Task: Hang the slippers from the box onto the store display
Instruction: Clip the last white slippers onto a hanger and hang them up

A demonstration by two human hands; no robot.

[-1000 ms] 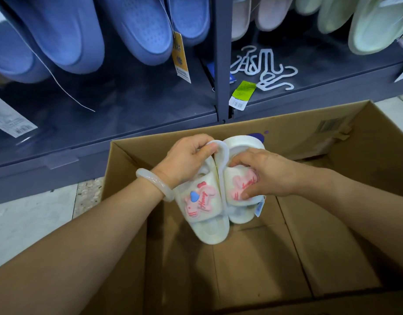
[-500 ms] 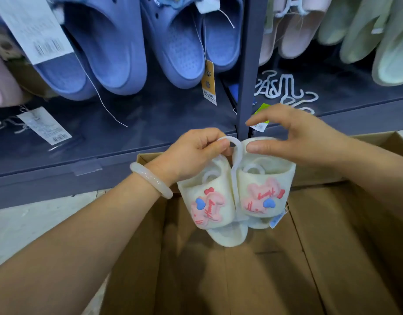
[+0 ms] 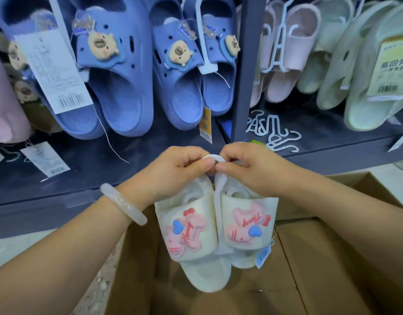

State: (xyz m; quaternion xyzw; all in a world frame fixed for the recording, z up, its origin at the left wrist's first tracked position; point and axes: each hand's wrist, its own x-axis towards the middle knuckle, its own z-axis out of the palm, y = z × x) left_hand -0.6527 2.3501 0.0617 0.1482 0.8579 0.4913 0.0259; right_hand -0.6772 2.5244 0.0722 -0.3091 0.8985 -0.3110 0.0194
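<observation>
Left hand (image 3: 173, 176) & right hand (image 3: 252, 171) are both pinching the white hanger hook (image 3: 213, 159), w/ the cream slippers (image 3: 214, 226) dangling just above the box (image 3: 332, 258). Best to be keeping the hook upright & facing the display (image 3: 242, 64), lifting w/o tilting so neither slipper is sliding off.

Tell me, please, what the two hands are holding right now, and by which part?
Both the left hand and the right hand pinch the hook of the white hanger that carries the pair of cream slippers, above the box.
</observation>
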